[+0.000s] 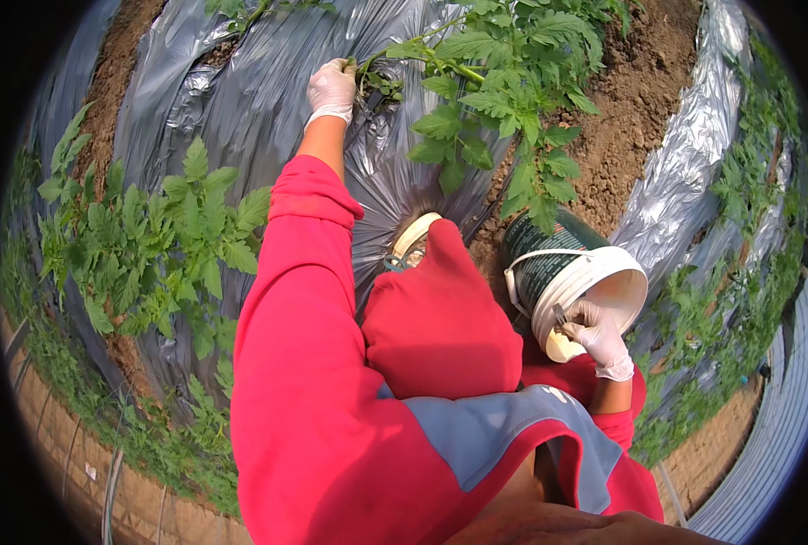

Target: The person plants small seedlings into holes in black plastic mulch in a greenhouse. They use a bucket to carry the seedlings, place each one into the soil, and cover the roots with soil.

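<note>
My left hand, in a thin white glove, is beside a planting hole in silvery plastic mulch film. Its fingertips pinch a bit of green plant, mostly hidden by the fingers. From the hole a tomato plant leans right, and small low leaves show in the opening. Also gloved, my right hand is at the mouth of a tilted bucket, dark green outside and white inside. A small tool with a grey metal end sticks out of its fingers; its kind is unclear.
Another tomato plant spreads to the left of my arm. Bare soil runs between the film-covered beds. My bent knee and shoe are between my hands. More plant rows stand at the right.
</note>
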### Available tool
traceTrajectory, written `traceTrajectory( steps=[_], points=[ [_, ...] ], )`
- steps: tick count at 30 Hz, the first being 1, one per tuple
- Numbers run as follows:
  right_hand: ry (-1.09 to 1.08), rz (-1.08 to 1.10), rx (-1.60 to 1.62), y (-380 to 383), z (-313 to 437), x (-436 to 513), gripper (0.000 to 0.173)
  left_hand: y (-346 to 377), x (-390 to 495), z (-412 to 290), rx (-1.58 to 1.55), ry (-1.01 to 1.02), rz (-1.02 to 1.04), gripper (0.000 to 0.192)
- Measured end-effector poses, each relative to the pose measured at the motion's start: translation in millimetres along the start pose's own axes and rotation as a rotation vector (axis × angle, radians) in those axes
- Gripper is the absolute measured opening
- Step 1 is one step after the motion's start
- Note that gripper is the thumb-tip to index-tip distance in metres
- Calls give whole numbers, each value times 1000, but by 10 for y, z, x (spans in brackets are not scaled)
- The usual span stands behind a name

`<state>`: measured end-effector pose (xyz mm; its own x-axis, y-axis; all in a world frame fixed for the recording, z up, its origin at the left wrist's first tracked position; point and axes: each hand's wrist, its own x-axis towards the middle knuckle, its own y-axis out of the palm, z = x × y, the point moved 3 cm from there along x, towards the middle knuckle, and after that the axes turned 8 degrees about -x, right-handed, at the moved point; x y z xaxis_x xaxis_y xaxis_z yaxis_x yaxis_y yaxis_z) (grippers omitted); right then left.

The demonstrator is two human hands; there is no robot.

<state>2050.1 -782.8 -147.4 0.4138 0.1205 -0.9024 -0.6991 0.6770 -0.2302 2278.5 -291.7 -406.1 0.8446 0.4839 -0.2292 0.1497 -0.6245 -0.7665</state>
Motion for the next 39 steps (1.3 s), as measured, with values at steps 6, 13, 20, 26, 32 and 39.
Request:
traceTrajectory(
  steps=[6,13,20,26,32,39],
  points=[
    [23,-4,94,-19,27,22,13,-30,-424,-70,-138,93,249,25],
    [-5,23,18,-56,56,33,11,164,-653,-210,13,457,121,29],
    [-10,42,67,-63,5,26,9,123,-577,87,-1028,-162,-46,19],
    [-31,61,60,-81,-25,59,9,241,-728,-101,-1002,-292,219,34],
    [-22,60,49,-79,-30,58,8,504,-356,-803,-204,36,65,65],
    [1,49,135,-43,-44,21,13,454,-256,-868,11,297,1,51]
  ],
)
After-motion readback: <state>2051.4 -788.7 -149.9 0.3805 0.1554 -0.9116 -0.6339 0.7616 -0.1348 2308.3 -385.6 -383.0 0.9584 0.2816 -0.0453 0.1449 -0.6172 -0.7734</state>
